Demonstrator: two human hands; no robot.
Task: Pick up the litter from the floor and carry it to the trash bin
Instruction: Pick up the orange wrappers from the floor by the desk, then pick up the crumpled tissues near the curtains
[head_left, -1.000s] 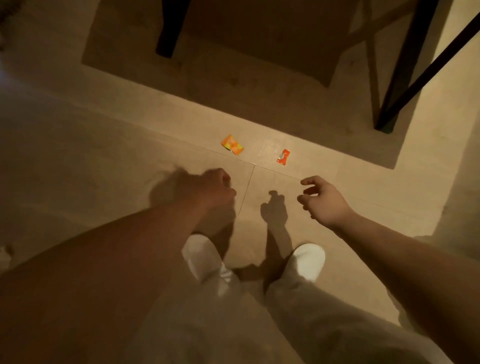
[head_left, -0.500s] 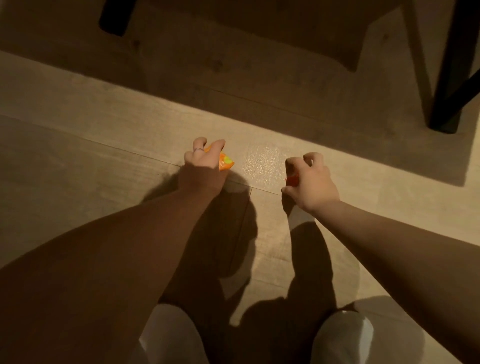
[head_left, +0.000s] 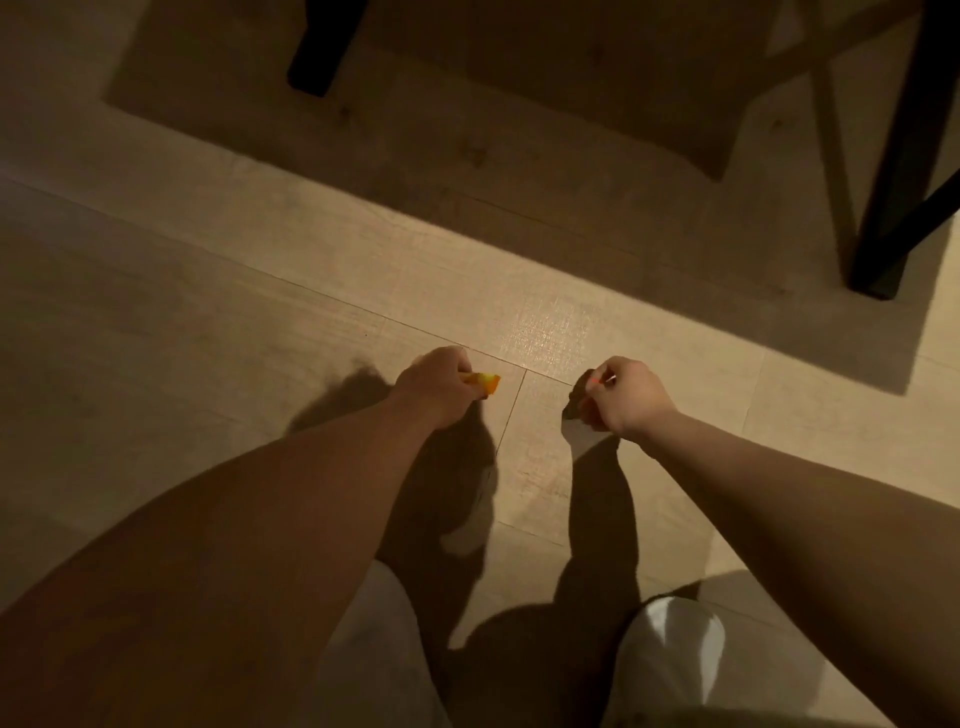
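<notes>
Both scraps are off the floor now and your hands have lifted clear of the spot where they lay half a second ago. Your left hand (head_left: 441, 387) is curled shut around the orange-and-yellow wrapper (head_left: 485, 383), one bright corner poking out past the fingers. Your right hand (head_left: 626, 397) pinches the small red wrapper (head_left: 601, 381), only a sliver showing at the fingertips. Below them the pale wood-look floor (head_left: 208, 338) carries your arms' dark shadows. Ahead, a black table leg (head_left: 319, 52) stands at upper left and a black braced leg (head_left: 904, 171) at upper right, both well apart from your hands. Your white shoe (head_left: 670, 654) sits at lower right.
</notes>
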